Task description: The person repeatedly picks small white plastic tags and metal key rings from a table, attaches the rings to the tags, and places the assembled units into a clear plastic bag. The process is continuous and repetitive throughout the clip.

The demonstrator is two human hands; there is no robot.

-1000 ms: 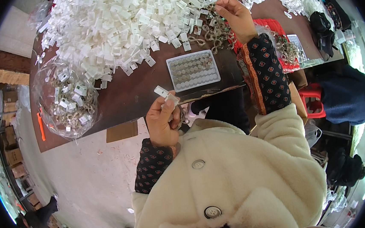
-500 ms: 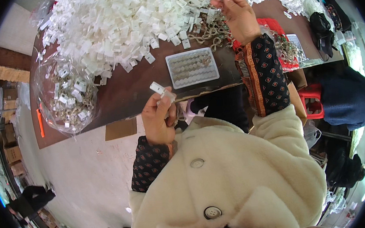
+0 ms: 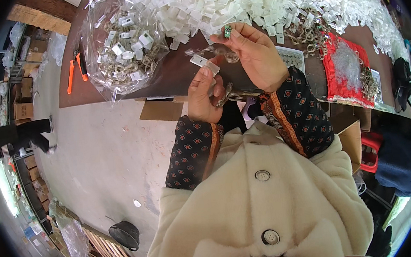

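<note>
A brown table spans the upper part of the frame. Across its top lies a heap of white plastic pieces, running from the upper middle to the upper right. At upper left sits a clear plastic bag filled with white pieces and coiled cords. A red cloth at right carries clear plastic and more coils. The right hand, upper middle, is nearly closed, thumb and fingertips pinching; the left hand, lower and to its left, is curled with its thumb pressed down. A pale tray shows partly behind the right wrist. An orange-handled tool lies left of the bag. A greyish cord hangs beside the left hand's fingers. That hand grips a white casing; the right pinches a small green circuit board, above and right of the casing.
</note>
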